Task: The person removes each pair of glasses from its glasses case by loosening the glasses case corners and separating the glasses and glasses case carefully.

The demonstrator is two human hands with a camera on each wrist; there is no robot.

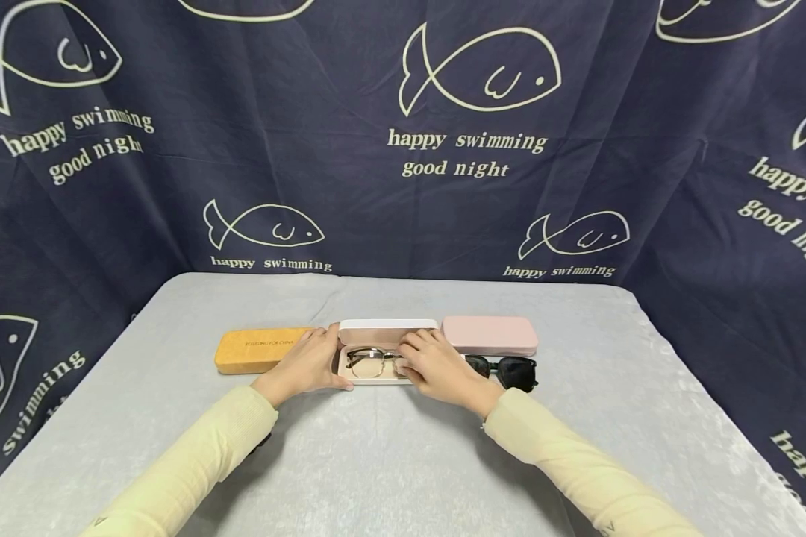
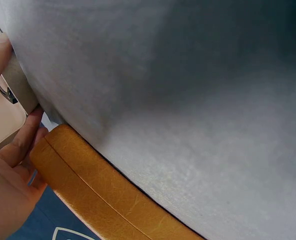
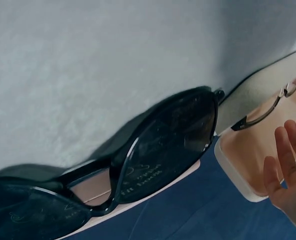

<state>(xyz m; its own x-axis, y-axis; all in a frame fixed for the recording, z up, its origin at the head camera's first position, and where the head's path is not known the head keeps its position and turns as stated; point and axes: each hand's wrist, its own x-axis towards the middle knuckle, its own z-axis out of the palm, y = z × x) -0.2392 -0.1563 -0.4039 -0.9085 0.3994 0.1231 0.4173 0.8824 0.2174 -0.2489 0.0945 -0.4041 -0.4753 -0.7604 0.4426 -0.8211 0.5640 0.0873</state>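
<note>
An open white eyeglass case point(image 1: 376, 382) with a pale pink lining sits mid-table, its lid raised at the back. Clear-lensed eyeglasses point(image 1: 368, 362) with a dark upper rim lie inside it. At the case's left end, my left hand point(image 1: 311, 362) grips it, thumb at the front and fingers round the side. My right hand point(image 1: 433, 364) is over the right half of the case and covers part of the eyeglasses. In the right wrist view, the right hand's fingers point(image 3: 284, 150) look spread and loosely bent before the lining; its thumb is out of that view.
A mustard-yellow eyeglass case point(image 1: 248, 352) lies closed beside the left hand. On the right are a closed pink eyeglass case point(image 1: 489, 334) and, in front of it, black sunglasses point(image 1: 516, 371). A grey cloth point(image 1: 389, 462) covers the table; a navy fish-print curtain point(image 1: 363, 149) hangs behind.
</note>
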